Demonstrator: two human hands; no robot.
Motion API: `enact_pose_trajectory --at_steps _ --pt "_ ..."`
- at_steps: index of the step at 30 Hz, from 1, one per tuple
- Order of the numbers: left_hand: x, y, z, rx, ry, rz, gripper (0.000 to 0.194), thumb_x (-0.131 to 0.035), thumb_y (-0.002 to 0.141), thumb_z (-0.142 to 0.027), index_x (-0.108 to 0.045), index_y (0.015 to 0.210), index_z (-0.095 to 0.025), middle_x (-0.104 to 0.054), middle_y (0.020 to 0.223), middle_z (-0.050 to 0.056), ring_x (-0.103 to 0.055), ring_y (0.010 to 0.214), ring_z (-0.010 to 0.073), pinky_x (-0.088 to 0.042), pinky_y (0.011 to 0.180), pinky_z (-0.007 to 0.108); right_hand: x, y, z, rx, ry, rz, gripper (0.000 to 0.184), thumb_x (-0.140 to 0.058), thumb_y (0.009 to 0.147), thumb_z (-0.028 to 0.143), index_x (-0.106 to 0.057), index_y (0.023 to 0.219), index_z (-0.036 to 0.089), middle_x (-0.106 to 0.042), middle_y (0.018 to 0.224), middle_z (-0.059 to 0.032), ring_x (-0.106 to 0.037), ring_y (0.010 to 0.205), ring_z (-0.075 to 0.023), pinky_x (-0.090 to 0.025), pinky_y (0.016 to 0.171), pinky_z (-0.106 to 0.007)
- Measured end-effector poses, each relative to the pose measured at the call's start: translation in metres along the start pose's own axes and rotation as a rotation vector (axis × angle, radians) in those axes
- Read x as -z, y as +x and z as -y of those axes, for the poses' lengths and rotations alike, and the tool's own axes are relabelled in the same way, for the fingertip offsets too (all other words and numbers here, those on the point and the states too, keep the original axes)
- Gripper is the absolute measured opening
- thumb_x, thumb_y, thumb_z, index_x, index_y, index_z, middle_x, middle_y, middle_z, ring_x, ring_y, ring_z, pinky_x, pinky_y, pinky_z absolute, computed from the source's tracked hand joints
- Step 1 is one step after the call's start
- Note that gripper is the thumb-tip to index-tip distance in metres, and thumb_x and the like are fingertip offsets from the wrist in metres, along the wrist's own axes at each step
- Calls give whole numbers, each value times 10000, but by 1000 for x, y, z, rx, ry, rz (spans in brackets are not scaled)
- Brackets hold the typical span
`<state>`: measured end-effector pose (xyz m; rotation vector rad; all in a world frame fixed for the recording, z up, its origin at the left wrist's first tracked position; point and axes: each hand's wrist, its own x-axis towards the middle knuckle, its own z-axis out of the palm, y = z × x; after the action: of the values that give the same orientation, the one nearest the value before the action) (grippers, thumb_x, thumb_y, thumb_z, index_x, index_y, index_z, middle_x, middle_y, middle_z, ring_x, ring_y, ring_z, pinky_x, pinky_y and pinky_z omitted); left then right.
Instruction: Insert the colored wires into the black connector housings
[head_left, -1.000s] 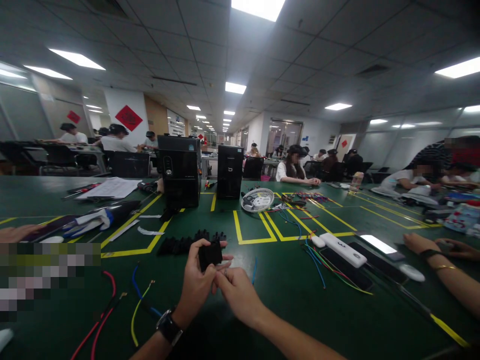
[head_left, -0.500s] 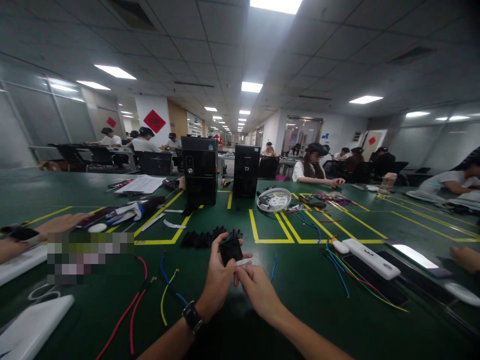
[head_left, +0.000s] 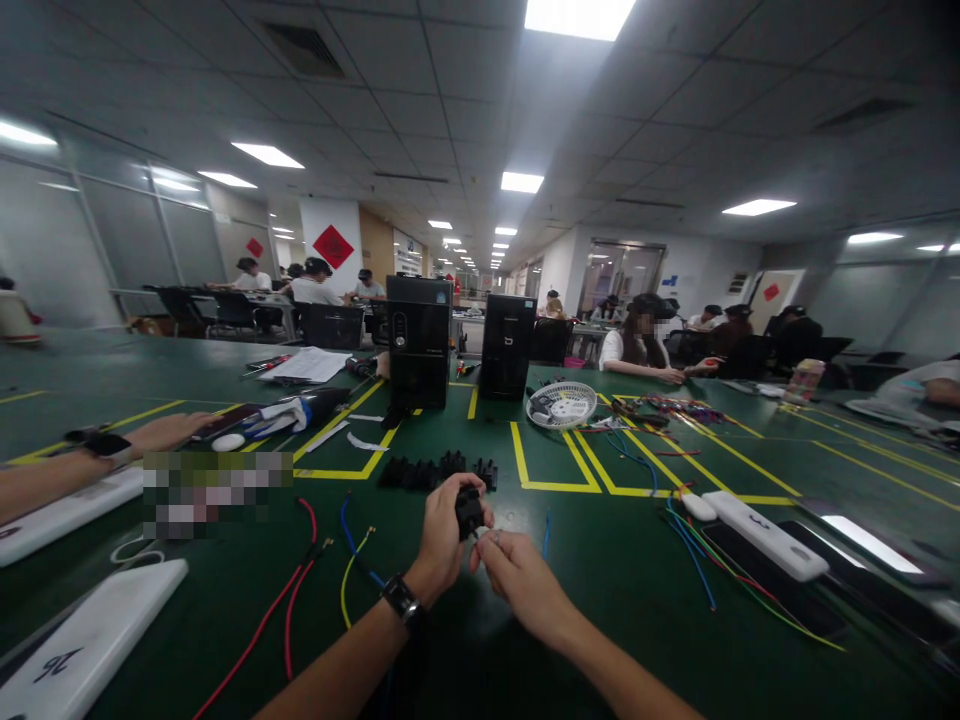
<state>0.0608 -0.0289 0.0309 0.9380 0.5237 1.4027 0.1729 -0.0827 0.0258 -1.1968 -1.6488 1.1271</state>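
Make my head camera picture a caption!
Left hand holding a black block, right hand close beside, above a green table.

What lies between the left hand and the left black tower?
In the head view, a row of black parts lies on the green tabletop between the left hand and the tower.

Wires [head_left: 288,640], papers [head_left: 309,365] on green table [head_left: 615,580]

A black tower [head_left: 418,355] stands beside a second tower [head_left: 508,348] on the green table [head_left: 630,590]. Right of them sits a white basket [head_left: 564,407]; left, papers [head_left: 310,366] lie flat. Behind, a red poster [head_left: 333,248] hangs on a pillar [head_left: 316,212], and lights [head_left: 523,182] glow overhead.
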Motion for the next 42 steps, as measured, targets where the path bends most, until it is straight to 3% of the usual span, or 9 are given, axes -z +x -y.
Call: enact_pose_trajectory --at_steps 7,13,16,19,22,26,37,42 --pt "-5 3 -1 -51 -7 -36 283 -506 800 -388 -514 972 -164 -605 723 20 -589 497 145 -448 479 262 11 -2 16 50 -206 -98 383 -392 913 387 -598 691 153 -358 479 61 -336 453 -87 -230 460 -211" --pt "-10 0 -3 74 -171 -219 341 -540 739 -327 -456 1032 -175 -597 666 -6 -584 466 151 -430 458 258 -6 -2 4 156 -261 -174 411 -348 936 373 -543 640 166 -490 596 18 -446 580 -113 -300 550 -221" --pt "-8 0 1 77 -173 -255 343 -533 746 -341 -455 1037 -178 -594 658 -10 -579 459 148 -427 455 257 -17 0 -3 148 -281 -183 397 -346 941 356 -514 631 173 -511 604 11 -470 590 -120 -302 558 -228" --pt "-5 2 9 1 -128 -226 330 -535 760 -380 -470 1009 -173 -585 645 -16 -568 445 138 -422 453 254 -26 1 -7 112 -315 -224 390 -335 945 341 -504 635 176 -532 607 -2 -477 571 -126 -288 544 -240" --pt "-2 2 14 9 -90 -198 345 -534 762 -407 -481 1005 -169 -579 634 -16 -569 443 147 -419 441 258 -32 -2 -9 102 -334 -239 400 -323 952 343 -518 645 174 -558 628 -14 -482 564 -126 -288 542 -246" --pt "1 0 6 43 -82 -156 364 -533 769 -380 -484 1059 -166 -583 644 -13 -575 464 147 -424 458 258 -26 -5 -5 148 -348 -190 435 -321 956 369 -539 635 172 -535 599 4 -488 567 -117 -296 548 -235" --pt "2 1 -10 -128 31 10 204 -429 832 -306 -448 1011 -211 -581 702 -13 -578 498 134 -422 487 242 -9 -11 20 139 -290 -179 407 -362 938 343 -542 618 166 -501 580 28 -481 579 -108 -295 561 -220" --pt "-5 -1 -10 -86 -81 27 170 -414 828 -272 -397 995 -242 -566 673 -27 -586 511 144 -415 481 233 -16 -10 9 147 -269 -159 394 -346 946 350 -518 642 168 -471 584 32 -456 565 -101 -291 554 -218"
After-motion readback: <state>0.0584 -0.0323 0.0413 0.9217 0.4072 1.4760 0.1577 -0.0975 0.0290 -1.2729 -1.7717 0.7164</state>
